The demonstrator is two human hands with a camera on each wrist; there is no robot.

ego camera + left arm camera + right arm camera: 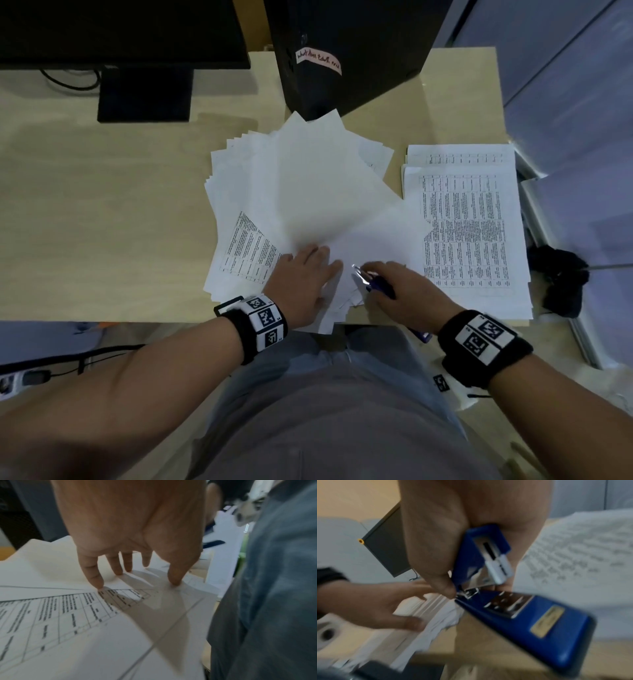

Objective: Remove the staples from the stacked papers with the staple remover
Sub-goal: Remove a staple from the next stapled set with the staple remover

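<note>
On desk, L hand point(306, 279) flat on papers point(308, 192), R hand point(407, 294) gripping staple remover point(371, 281)

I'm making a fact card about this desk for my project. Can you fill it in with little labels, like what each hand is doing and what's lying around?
Left hand: fingers straight, pressing flat on the fanned pile of white paper sheets
Right hand: grips the blue metal-jawed staple remover
Tool tip: at the pile's near corner
Other papers: neat stack of white printed table pages, to the right
Surface: light wooden desk
Behind: black computer tower
Staples: too small to see
</note>
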